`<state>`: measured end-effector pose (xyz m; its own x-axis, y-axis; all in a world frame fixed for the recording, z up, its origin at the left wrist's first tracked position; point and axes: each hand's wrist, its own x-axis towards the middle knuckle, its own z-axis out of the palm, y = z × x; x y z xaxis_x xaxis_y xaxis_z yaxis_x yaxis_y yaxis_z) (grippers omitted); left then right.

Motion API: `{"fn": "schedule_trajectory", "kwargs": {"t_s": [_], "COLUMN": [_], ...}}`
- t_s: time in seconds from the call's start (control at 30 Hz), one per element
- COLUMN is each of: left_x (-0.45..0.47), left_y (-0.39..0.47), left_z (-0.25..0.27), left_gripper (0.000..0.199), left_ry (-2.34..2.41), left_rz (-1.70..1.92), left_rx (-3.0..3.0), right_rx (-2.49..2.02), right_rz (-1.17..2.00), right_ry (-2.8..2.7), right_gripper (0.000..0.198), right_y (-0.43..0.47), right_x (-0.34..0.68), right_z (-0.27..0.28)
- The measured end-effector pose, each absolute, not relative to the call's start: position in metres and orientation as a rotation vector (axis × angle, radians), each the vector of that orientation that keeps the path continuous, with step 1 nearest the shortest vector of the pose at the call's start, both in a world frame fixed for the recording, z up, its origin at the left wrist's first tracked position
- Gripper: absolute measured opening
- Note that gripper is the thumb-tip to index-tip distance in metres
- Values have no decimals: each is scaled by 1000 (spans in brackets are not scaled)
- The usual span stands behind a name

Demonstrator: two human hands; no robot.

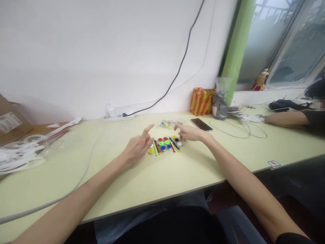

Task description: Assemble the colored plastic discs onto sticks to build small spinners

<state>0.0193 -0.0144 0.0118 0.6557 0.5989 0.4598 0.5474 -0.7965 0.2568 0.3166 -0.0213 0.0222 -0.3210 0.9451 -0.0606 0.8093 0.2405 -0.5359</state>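
Round coloured pieces sit in short rows on the pale table, between two slanting groups of coloured sticks. The left hand is at their left end, index finger raised and the others loosely bent; the right hand is at the right end, half curled. From where I stand, I cannot tell whether either grips anything. Behind lie a clear packet and a phone; farther right, another person's forearm rests.

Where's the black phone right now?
In the head view, the phone lies flat on the table, right of centre, just beyond the right hand and in front of the striped bag.
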Motion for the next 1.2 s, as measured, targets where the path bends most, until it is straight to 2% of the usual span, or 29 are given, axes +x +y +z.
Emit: {"fn": "schedule_trajectory", "kwargs": {"t_s": [0.2, 0.57, 0.7, 0.8, 0.9, 1.03, 1.1, 1.2], "left_x": [19, 14, 5, -16, -42, -62, -63, -60], "left_y": [-15, -3, 20, 46, 66, 79, 81, 83], "left_z": [14, 3, 2, -3, -12, -24, -27, -29], "left_gripper": [55, 55, 48, 43, 46, 57, 59, 60], "left_ry": [974, 1037, 1110, 1383, 1646, 1788, 1765, 1743], "left_rz": [830, 765, 906, 958, 801, 209, 58, 45], "left_rx": [2776, 2735, 2900, 2964, 2894, 2572, 2489, 2487], "right_rx": [-1649, -1601, -1541, -1401, -1482, -1902, -1958, -1909], "right_rz": [433, 369, 293, 109, -61, -59, -41, -39], "right_ry": [-2255, -2223, -2181, -2193, -2297, -2319, -2295, -2294], "right_gripper": [58, 64, 60, 50, 51, 60, 54, 43], "right_y": [-17, -4, 0, 11, 34, 70, 82, 90], "right_x": [315, 309, 307, 295, 274, 246, 238, 230], "right_z": [16, -6, -14, -11, -2, 2, -2, -9]}}
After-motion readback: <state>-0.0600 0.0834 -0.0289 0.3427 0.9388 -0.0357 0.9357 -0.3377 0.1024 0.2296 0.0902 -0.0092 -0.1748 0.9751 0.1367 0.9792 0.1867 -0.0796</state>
